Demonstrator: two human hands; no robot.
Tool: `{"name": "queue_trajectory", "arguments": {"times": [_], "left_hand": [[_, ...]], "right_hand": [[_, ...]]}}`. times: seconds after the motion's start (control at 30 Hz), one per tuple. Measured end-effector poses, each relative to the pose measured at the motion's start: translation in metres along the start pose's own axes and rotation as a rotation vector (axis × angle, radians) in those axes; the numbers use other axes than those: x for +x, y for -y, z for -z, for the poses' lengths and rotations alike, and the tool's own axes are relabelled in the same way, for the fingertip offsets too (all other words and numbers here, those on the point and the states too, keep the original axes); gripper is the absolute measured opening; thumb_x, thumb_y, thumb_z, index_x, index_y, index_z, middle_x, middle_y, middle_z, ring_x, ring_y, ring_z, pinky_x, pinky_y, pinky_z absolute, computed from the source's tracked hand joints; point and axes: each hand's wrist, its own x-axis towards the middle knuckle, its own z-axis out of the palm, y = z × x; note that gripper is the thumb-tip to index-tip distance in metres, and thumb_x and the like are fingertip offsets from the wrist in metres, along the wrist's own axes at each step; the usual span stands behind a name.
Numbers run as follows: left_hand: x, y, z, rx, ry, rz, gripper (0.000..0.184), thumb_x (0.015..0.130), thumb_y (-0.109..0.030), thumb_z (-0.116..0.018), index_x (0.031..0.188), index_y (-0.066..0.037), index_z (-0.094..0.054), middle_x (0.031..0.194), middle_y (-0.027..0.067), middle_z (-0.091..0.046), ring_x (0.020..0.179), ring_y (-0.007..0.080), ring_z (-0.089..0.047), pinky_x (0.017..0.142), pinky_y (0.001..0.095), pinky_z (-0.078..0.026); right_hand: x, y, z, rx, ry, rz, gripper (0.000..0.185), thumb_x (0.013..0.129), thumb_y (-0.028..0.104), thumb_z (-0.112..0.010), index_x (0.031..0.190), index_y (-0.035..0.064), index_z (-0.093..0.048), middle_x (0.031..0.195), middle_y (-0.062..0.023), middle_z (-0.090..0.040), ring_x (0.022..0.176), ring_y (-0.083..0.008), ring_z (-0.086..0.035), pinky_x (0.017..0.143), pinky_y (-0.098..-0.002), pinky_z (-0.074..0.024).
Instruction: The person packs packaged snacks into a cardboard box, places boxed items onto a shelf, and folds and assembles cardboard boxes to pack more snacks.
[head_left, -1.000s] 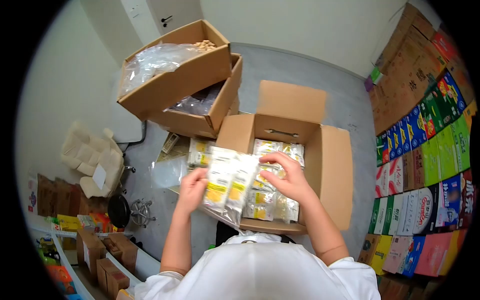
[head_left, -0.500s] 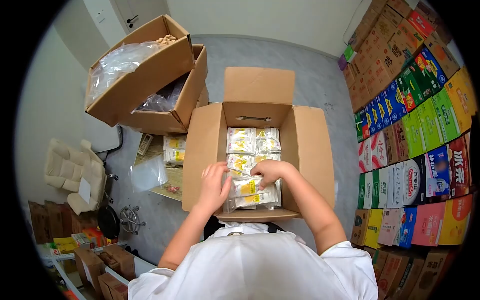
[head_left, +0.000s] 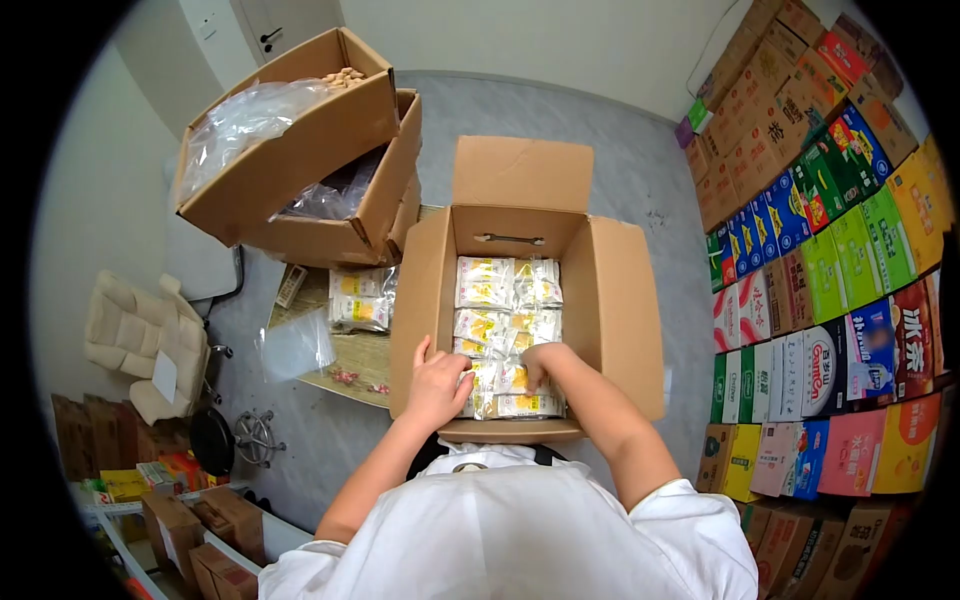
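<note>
An upright cardboard box (head_left: 437,260) stands before me with its flaps spread outward. Inside, clear bags of small white-and-yellow packets (head_left: 483,325) lie in two columns. At the box's near left side, my left hand (head_left: 438,390) is open, its fingers stretched over the inner edge and touching the nearest packets. My right hand (head_left: 547,364) reaches down onto the near right packets. Its fingers are bent and pressed together, with the tips hidden, so what they hold, if anything, does not show.
More bagged packets (head_left: 358,300) and a clear plastic sheet (head_left: 298,345) lie on a low table (head_left: 355,362) at left. Behind it are stacked open cartons (head_left: 290,150) holding plastic bags. Colourful drink cartons (head_left: 835,260) line the right side. A cream chair (head_left: 135,325) stands at far left.
The bagged packets that were raised and tilted under my right hand now lie flatter among the others. My right hand has moved slightly right and down. The box's left flap has swung inward.
</note>
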Motion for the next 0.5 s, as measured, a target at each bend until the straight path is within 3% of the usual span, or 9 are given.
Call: {"name": "queue_trajectory", "arguments": {"times": [0.03, 0.07, 0.13, 0.23, 0.33, 0.43, 0.5], "left_hand": [[0.0, 0.0, 0.0, 0.003, 0.003, 0.004, 0.007, 0.078, -0.013, -0.063, 0.081, -0.008, -0.06, 0.076, 0.0056, -0.062, 0.078, 0.0241, -0.059, 0.104, 0.0526, -0.028], [0.0, 0.0, 0.0, 0.005, 0.005, 0.007, 0.006, 0.078, -0.013, -0.063, 0.08, -0.008, -0.06, 0.076, 0.0051, -0.062, 0.078, 0.024, -0.059, 0.104, 0.0524, -0.028], [-0.001, -0.002, 0.002, 0.009, 0.008, 0.008, 0.006, 0.078, -0.013, -0.063, 0.08, -0.008, -0.06, 0.076, 0.0051, -0.062, 0.077, 0.0239, -0.059, 0.104, 0.0524, -0.028], [-0.003, -0.002, 0.002, 0.024, 0.022, 0.01, 0.006, 0.078, -0.014, -0.063, 0.078, -0.008, -0.06, 0.076, 0.0052, -0.062, 0.077, 0.0237, -0.059, 0.105, 0.0524, -0.028], [-0.003, -0.002, 0.002, 0.042, 0.036, 0.005, 0.007, 0.078, -0.014, -0.064, 0.078, -0.009, -0.06, 0.075, 0.0046, -0.062, 0.076, 0.0234, -0.059, 0.105, 0.0531, -0.027], [-0.006, -0.002, 0.005, 0.01, 0.05, 0.005, 0.007, 0.079, -0.013, -0.063, 0.083, -0.008, -0.06, 0.079, 0.0057, -0.062, 0.078, 0.0236, -0.058, 0.104, 0.0509, -0.029], [-0.01, -0.003, 0.006, -0.021, 0.052, 0.016, 0.01, 0.079, -0.011, -0.062, 0.088, -0.007, -0.059, 0.084, 0.0074, -0.062, 0.081, 0.0241, -0.058, 0.103, 0.0481, -0.032]], "right_hand": [[0.003, 0.002, -0.004, 0.039, -0.013, 0.006, 0.055, 0.064, 0.042, -0.082, 0.097, -0.0006, -0.069, 0.093, -0.0169, -0.069, 0.083, -0.0303, -0.067, 0.072, -0.0367, -0.0529], [0.005, 0.004, -0.008, 0.037, -0.015, 0.006, 0.055, 0.064, 0.042, -0.082, 0.097, -0.0006, -0.069, 0.093, -0.0169, -0.069, 0.083, -0.0303, -0.067, 0.072, -0.0367, -0.0529], [0.017, 0.003, -0.017, 0.035, -0.208, 0.037, 0.06, 0.068, 0.05, -0.078, 0.095, -0.0019, -0.069, 0.099, -0.0163, -0.068, 0.086, -0.0306, -0.065, 0.076, -0.0399, -0.0514], [0.02, 0.005, -0.016, -0.014, -0.174, -0.047, 0.067, 0.068, 0.056, -0.075, 0.101, -0.002, -0.066, 0.102, -0.0158, -0.068, 0.091, -0.0328, -0.065, 0.077, -0.0419, -0.0509], [-0.018, 0.019, -0.011, -0.023, -0.352, -0.135, 0.071, 0.067, 0.054, -0.076, 0.109, -0.001, -0.063, 0.107, -0.0165, -0.066, 0.099, -0.0322, -0.063, 0.081, -0.042, -0.0497], [-0.017, 0.019, -0.007, 0.01, -0.241, -0.118, 0.077, 0.064, 0.051, -0.08, 0.119, 0.0011, -0.057, 0.113, -0.0169, -0.064, 0.106, -0.0306, -0.061, 0.085, -0.0401, -0.0484], [-0.003, 0.008, -0.011, 0.014, -0.245, -0.068, 0.078, 0.061, 0.047, -0.083, 0.117, -0.0004, -0.056, 0.11, -0.0185, -0.064, 0.102, -0.0326, -0.062, 0.084, -0.0392, -0.049]]}}
